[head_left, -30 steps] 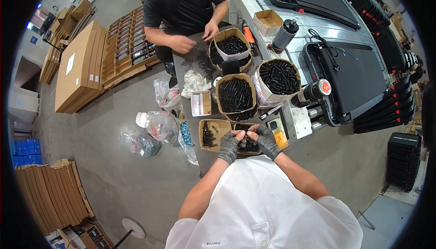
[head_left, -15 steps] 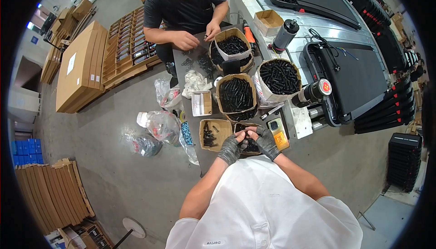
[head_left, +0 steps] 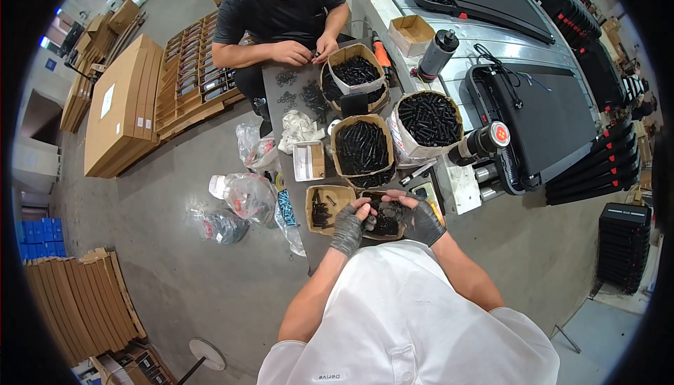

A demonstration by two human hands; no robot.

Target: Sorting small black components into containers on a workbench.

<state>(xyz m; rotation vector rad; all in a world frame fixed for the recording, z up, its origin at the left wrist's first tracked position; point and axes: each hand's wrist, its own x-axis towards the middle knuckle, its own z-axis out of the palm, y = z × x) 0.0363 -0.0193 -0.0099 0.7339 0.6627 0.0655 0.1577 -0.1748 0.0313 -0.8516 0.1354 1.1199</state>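
My left hand, in a grey fingerless glove, is over the near edge between two cardboard boxes. Its thumb and fingertips are pinched together; what they hold, if anything, is too small to make out. My right hand, gloved alike, has its fingers stretched out toward the left one, a small gap apart from it. Under the hands is a cardboard box of small dark parts. To its left, another cardboard box contains a few black cylindrical pieces. Beyond stands a box full of black cylindrical parts.
Across the table a co-worker handles a small part beside another filled box. A white bucket-like box of black parts stands at right, near a phone. A white tray and rag lie left; plastic bags lie beyond.
My hands have come apart from their touching fingertips: the left moved slightly left, the right slightly right with its fingers straightened. The co-worker's hands have drawn closer together.
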